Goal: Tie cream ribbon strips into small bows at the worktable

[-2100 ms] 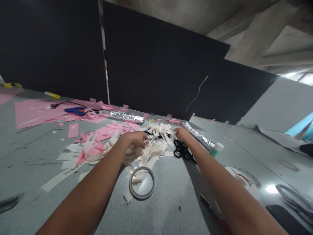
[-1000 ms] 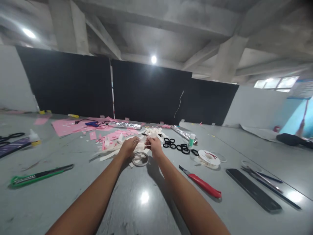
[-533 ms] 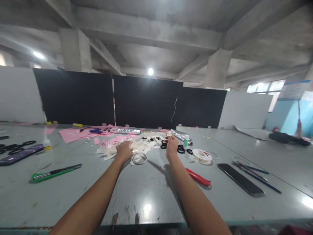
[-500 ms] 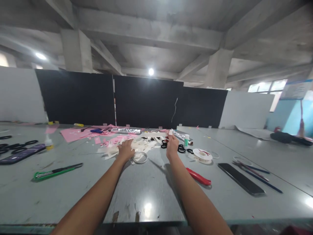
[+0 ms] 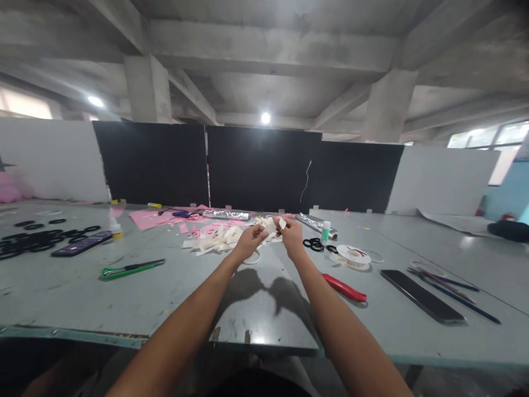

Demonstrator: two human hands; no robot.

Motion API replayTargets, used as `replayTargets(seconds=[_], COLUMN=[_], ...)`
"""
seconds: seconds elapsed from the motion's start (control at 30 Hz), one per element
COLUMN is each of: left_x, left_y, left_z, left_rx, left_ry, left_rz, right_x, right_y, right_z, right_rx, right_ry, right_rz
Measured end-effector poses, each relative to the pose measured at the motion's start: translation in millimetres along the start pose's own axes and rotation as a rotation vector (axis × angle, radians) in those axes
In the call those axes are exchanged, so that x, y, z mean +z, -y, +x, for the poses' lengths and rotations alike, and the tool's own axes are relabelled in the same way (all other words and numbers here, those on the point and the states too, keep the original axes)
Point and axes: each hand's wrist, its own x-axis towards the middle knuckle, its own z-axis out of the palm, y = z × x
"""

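Both hands meet above a pile of cream-white paper strips (image 5: 221, 238) near the middle of the table. My left hand (image 5: 249, 242) is closed in a pinch on a small white strip (image 5: 270, 227). Close beside it, my right hand (image 5: 292, 236) pinches a white piece (image 5: 282, 223) between thumb and fingers. Whether the two pieces are one strip I cannot tell. Below my left hand lies a pale ring (image 5: 257, 258), partly covered by the hand. Black rings (image 5: 314, 245) and a glue stick (image 5: 326, 231) are to the right of my right hand.
Pink paper (image 5: 146, 219) and foil rolls (image 5: 227, 215) lie at the back. On the left are a green cutter (image 5: 132, 268), a purple case (image 5: 82, 243) and many black rings (image 5: 35, 241). On the right are a ribbon spool (image 5: 354, 255), a red-handled tool (image 5: 345, 288), a phone (image 5: 421, 295) and pencils (image 5: 463, 295).
My left hand has lifted from the strip pile and moved right to meet my right hand, now pinching a white strip. The view has shifted slightly left.
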Motion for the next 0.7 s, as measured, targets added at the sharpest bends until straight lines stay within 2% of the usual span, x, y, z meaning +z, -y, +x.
replayTargets(seconds=[0.1,0.2,0.47,0.57,0.7], left_x=[1.2,0.4,-19.2,-26.8,-35.5], left_y=[8,14,35,43,45], left_z=[-1,-2,-4,-5,-7], left_rx=[-0.116,-0.189,-0.107,-0.111,-0.161], left_ry=[0.078,0.107,0.089,0.038,-0.158], left_rz=[-0.061,0.008,0.326,0.418,0.576], right_x=[-10,-27,-77,-89,-91], right_y=[3,4,-11,-16,-18], right_z=[6,13,32,35,36], right_rx=[0.004,0.023,0.025,0.054,0.026], right_ry=[-0.137,-0.326,-0.713,-0.817,-0.878], right_rz=[-0.003,-0.004,0.113,0.165,0.168])
